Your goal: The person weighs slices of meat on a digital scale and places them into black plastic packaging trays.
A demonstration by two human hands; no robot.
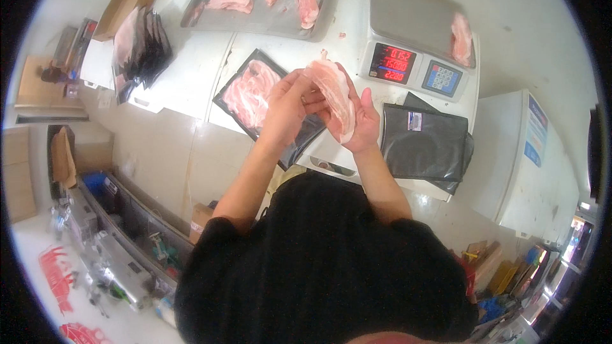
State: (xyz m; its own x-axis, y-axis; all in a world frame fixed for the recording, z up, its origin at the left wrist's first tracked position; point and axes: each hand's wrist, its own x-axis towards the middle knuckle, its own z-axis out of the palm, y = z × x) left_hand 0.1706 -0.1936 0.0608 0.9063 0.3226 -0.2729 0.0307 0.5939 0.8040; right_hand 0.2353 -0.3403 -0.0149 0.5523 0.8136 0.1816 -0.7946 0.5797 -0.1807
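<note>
A long slice of raw pork (336, 103), pink with a pale fat edge, lies across my right hand (364, 122), its palm and fingers beneath and its thumb raised beside it. My left hand (285, 111) pinches the slice's left side with bent fingers; the fingertips are partly hidden. Behind my left forearm, an open black vacuum pouch (222, 97) carries several overlapping slices of pork (250, 92). To the right of my hands, flat black pouches (424, 146) are stacked, the top one bearing a small label.
A metal tray (255, 23) with several pork pieces stands at the back. Right of it is a digital scale (414, 16) with another pork slice (461, 37) on its plate. Filled pouches (141, 44) lean beside a cardboard box (131, 1). A white freezer (503, 159) stands right.
</note>
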